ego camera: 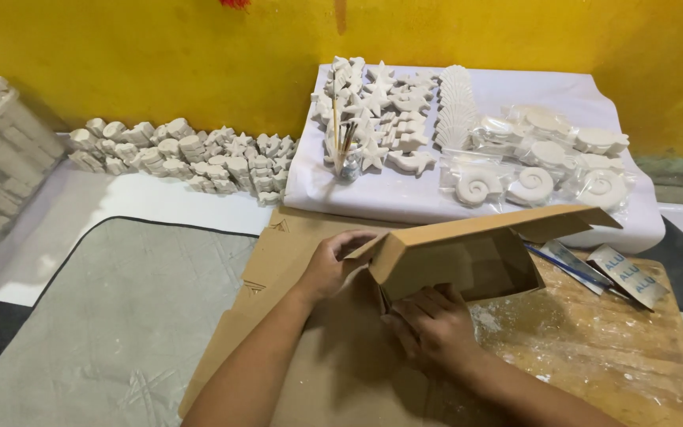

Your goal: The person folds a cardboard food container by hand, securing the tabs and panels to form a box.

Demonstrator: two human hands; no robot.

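Left hand (330, 265) grips the cardboard box (456, 257) at its left flap; right hand (434, 323) lies flat, fingers extended, against its lower edge.

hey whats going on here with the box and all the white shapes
A person is handling a brown cardboard box that lies on its side on flattened cardboard. The left hand grips a flap at its left end; the right hand presses along its lower edge. Behind, a white-covered board holds white plaster stars, shells, bagged snail shapes and a cup of brushes. More casts line the yellow wall.
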